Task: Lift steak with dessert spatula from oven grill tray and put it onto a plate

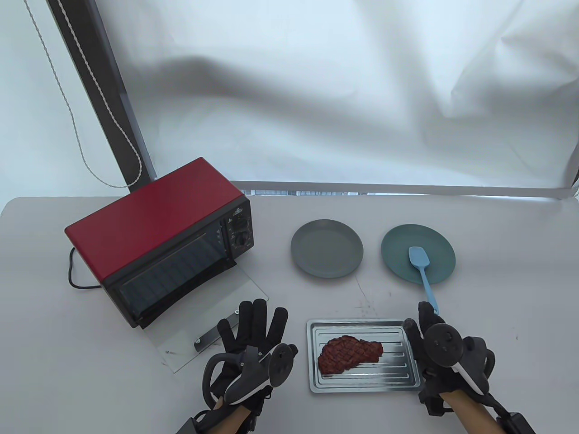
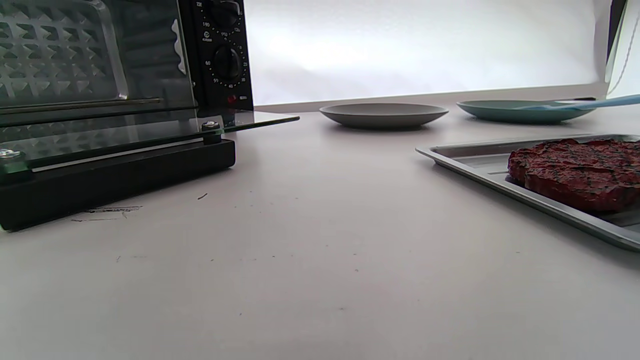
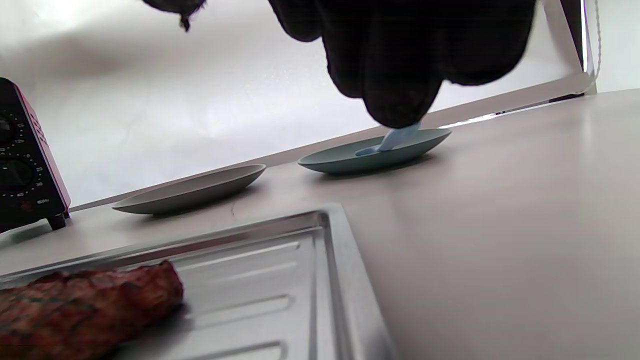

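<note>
A brown grilled steak [image 1: 349, 353] [image 2: 575, 172] [image 3: 85, 305] lies on the left half of a metal grill tray [image 1: 362, 323] [image 2: 465, 155] [image 3: 340, 260] at the table's front. A light blue dessert spatula [image 1: 425, 275] [image 2: 590, 104] [image 3: 395, 140] rests with its head on the teal plate [image 1: 398, 246] [image 3: 350, 160]; its handle points toward me. My right hand [image 1: 427, 323] is at the handle's near end, its fingers [image 3: 400, 75] over the tip with the thumb apart. My left hand [image 1: 253, 330] lies flat with spread fingers left of the tray.
An empty grey plate [image 1: 326, 247] [image 2: 384, 114] [image 3: 190, 192] sits left of the teal one. A red toaster oven [image 1: 158, 235] [image 3: 25, 165] stands at the left, its glass door [image 1: 203, 316] [image 2: 150, 130] folded down onto the table just beyond my left hand.
</note>
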Motion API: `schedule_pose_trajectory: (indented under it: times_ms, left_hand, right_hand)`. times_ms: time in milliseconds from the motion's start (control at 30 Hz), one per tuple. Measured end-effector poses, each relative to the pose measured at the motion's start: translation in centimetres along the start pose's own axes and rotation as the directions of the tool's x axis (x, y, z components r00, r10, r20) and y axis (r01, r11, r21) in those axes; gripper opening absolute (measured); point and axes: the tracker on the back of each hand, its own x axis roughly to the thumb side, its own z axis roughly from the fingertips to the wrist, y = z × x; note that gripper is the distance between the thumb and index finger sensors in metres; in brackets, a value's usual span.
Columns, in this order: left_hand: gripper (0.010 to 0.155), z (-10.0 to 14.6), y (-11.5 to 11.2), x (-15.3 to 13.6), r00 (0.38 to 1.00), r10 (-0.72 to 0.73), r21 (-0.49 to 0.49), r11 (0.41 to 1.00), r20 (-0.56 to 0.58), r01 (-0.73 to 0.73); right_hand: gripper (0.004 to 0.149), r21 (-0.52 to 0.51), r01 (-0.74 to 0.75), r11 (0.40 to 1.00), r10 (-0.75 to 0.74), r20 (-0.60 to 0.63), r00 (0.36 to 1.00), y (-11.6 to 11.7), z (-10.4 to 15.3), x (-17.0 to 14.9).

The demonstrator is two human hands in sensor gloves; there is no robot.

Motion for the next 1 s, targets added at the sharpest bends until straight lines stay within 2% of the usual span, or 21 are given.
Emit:
schedule_pose_trajectory:
  times_ms: [167, 467, 700, 1000]
  left_hand:
    - [0.073, 0.0, 0.0, 0.0, 1.000, -0.001, 0.007, 1.000, 0.005, 0.001]
    - [0.073, 0.0, -0.1, 0.1, 1.000, -0.008, 0.015, 1.000, 0.019, 0.008]
    - [0.073, 0.0, -0.1, 0.3, 0.999, -0.009, 0.018, 1.000, 0.030, 0.009]
    - [0.073, 0.0, -0.2, 0.3, 0.999, -0.008, 0.017, 1.000, 0.034, 0.008]
  right_hand:
    - [0.069, -0.070, -0.068, 0.995, 0.070, 0.032, 0.997, -0.8, 0.2, 0.6]
    - [0.074, -0.138, -0.152, 0.979, 0.155, 0.011, 0.988, -2.1, -0.1, 0.8]
    - [0.079, -0.048, -0.211, 0.976, 0.210, -0.035, 0.977, -2.2, -1.3, 0.5]
    - [0.091, -0.033, -0.275, 0.961, 0.272, -0.064, 0.960, -3.2, -4.0, -0.3]
